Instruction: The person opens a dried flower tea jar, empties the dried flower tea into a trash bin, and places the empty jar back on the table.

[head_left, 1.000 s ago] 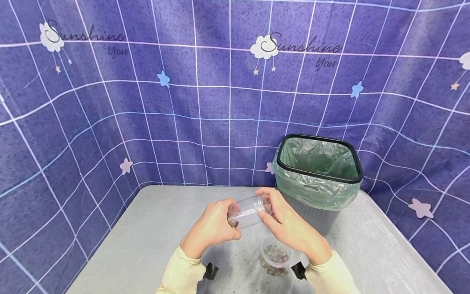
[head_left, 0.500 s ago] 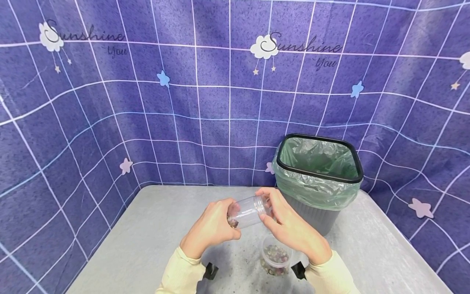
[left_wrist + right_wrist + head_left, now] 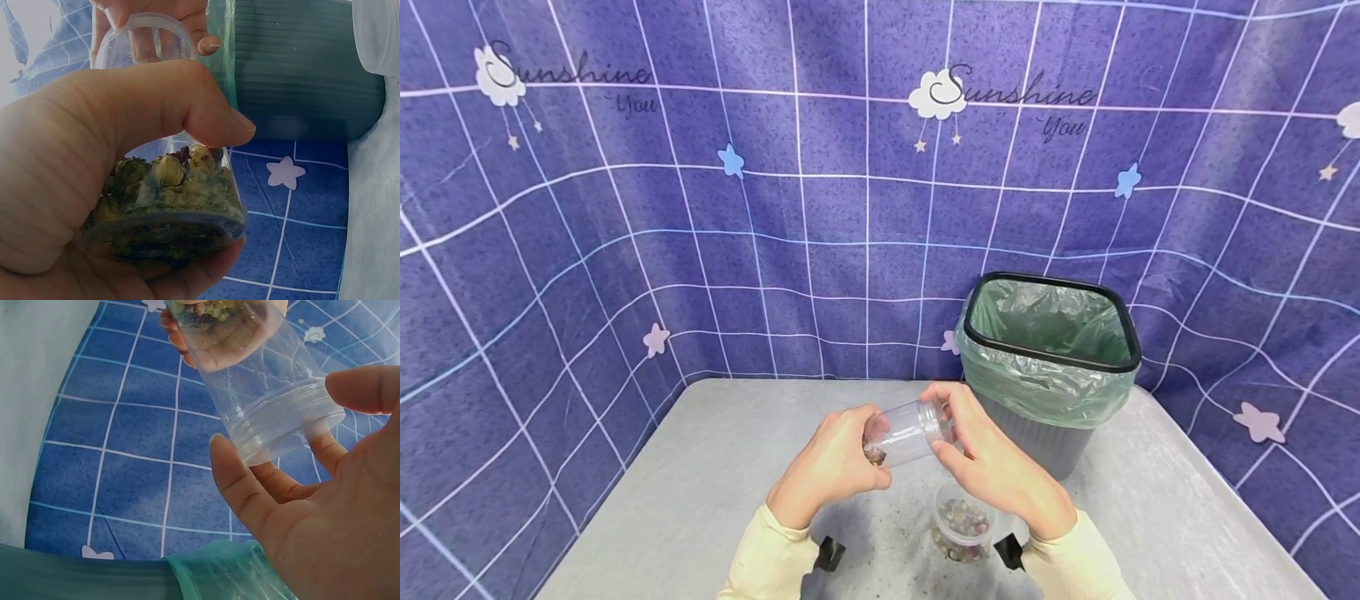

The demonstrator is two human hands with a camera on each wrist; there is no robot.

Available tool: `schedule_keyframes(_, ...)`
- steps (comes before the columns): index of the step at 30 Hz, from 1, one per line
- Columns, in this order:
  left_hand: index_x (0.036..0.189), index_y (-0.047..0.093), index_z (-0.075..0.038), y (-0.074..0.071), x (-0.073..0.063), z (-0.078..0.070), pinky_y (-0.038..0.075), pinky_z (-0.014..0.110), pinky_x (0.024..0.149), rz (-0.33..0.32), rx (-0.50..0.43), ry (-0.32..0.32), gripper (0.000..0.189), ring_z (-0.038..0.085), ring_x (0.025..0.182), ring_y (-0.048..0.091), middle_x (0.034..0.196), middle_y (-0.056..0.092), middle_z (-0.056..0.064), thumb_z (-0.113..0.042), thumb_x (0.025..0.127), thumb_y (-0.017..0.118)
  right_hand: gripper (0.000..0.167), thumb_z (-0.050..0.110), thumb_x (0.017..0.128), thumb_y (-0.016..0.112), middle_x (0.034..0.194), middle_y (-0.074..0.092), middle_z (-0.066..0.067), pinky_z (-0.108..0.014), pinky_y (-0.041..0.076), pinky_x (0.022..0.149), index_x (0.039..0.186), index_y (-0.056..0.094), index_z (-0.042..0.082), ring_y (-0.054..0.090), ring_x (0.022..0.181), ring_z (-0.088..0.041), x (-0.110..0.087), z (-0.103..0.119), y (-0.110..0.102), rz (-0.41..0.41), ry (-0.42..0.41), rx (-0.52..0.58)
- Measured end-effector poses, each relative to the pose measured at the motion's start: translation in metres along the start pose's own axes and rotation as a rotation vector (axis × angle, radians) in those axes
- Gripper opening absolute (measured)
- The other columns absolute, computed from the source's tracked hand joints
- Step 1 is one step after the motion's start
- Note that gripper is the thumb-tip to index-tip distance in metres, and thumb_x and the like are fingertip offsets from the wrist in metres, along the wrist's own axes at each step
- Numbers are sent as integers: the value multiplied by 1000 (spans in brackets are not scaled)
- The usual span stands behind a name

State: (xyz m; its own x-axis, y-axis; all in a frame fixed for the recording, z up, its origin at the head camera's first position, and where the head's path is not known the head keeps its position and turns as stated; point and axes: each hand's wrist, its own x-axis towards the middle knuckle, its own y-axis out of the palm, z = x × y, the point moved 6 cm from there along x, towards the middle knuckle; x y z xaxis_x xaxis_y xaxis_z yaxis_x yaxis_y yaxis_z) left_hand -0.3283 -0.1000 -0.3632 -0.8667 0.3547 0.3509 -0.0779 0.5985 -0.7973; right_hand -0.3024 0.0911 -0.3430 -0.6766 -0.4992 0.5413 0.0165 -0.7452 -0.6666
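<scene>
A clear plastic jar (image 3: 904,433) lies tilted above the table, between both hands. My left hand (image 3: 829,462) grips its lower end, where dried flower buds (image 3: 169,172) and leafy bits have gathered. At the raised threaded mouth, my right hand (image 3: 988,458) holds the rim between thumb (image 3: 362,389) and fingers, and no lid shows on it. A second clear tub (image 3: 967,542) with more dried flowers stands on the table beneath my right forearm, partly covered by it in the head view.
A grey bin (image 3: 1037,437) with a green bag liner (image 3: 1052,392) and a black rim stands behind my right hand. Small crumbs (image 3: 913,533) are scattered on the grey table (image 3: 700,500) near the tub. A purple patterned cloth (image 3: 820,208) hangs around the table.
The jar and both hands stay almost where they were. The head view has shifted very slightly.
</scene>
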Motion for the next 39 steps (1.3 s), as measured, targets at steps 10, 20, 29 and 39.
schedule_keyframes(10,94,62,-21,-1,0,-1,49,27,61,2,-1,-5,44,7,65,56,73,61,-11,-13,57,82,56,5,95,62,119,50,4,-29,50,81,145,40,15,52,101,-14,1,-1,-1,-3,11,25)
schedule_keyframes(20,92,60,-21,-2,-1,-1,47,26,59,-6,5,4,41,6,63,54,71,60,-11,-13,57,81,47,27,103,60,121,52,4,-32,51,87,145,40,27,54,106,-12,3,-8,0,-49,92,14)
schedule_keyframes(29,88,59,-22,-3,-1,-1,47,27,59,-17,6,10,40,7,63,54,71,60,-10,-13,56,82,34,40,108,48,104,64,3,-35,50,81,139,47,26,60,91,-13,4,-13,-4,-175,231,-23)
schedule_keyframes(39,90,61,-21,-2,-1,0,47,27,58,-20,10,9,40,7,63,53,72,60,-9,-13,56,81,38,52,108,42,75,56,8,-29,45,64,127,55,22,53,65,-10,2,-19,-2,-226,371,-91)
